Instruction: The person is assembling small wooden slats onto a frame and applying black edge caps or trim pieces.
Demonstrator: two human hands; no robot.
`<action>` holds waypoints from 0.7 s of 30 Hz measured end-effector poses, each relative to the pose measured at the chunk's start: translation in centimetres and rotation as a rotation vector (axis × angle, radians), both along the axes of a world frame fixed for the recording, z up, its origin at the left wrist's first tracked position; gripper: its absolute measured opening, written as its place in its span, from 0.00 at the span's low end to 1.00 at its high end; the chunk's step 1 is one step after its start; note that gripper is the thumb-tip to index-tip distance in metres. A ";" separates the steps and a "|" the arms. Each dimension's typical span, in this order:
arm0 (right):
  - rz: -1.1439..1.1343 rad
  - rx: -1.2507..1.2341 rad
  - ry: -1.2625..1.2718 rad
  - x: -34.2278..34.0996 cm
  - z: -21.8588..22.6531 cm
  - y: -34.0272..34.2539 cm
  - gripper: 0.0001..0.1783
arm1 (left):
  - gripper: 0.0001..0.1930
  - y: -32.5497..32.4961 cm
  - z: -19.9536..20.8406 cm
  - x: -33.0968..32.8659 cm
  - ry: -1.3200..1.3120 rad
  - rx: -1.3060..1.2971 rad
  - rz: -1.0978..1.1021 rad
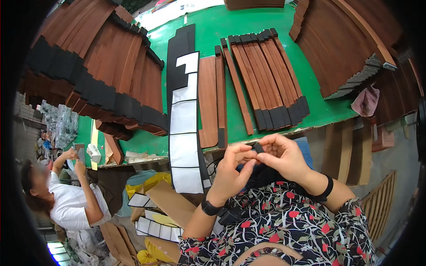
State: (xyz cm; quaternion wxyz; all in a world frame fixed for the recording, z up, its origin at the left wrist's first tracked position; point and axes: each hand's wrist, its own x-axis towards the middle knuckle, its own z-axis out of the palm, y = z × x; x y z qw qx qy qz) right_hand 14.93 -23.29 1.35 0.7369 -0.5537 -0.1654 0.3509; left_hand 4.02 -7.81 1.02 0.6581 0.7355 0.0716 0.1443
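Note:
In front of my body, both hands come together at a small black foam-like piece (258, 147). My right hand (284, 156) pinches it between thumb and fingers. My left hand (235, 167) has its fingers curled against the other side of the piece, with its thumb raised. Beyond my hands, brown wooden slats (262, 75) with black-covered ends lie side by side on a green tabletop (310, 114). Left of them lies a long black sheet (181, 37) and a strip of white-backed rectangles (183, 133) that hangs over the table's near edge.
Tall stacks of slats stand at the left (97, 57) and right (341, 48). A pink cloth (366, 101) hangs by the right stack. Cardboard (166, 199) and more white-backed strips (157, 230) lie below the table. Another person (75, 199) in a white shirt works at far left.

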 end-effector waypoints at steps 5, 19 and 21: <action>-0.003 -0.180 -0.674 -0.2 -1.0 0.4 0.16 | 0.15 1.3 1.0 0.4 0.098 0.582 -0.031; -0.168 -0.292 -0.984 2.0 -0.6 -0.1 0.17 | 0.31 4.0 4.0 8.4 -0.036 1.179 0.000; -0.168 -0.301 -1.030 2.3 -0.6 -0.4 0.18 | 0.33 4.6 3.1 10.0 -0.043 1.260 -0.109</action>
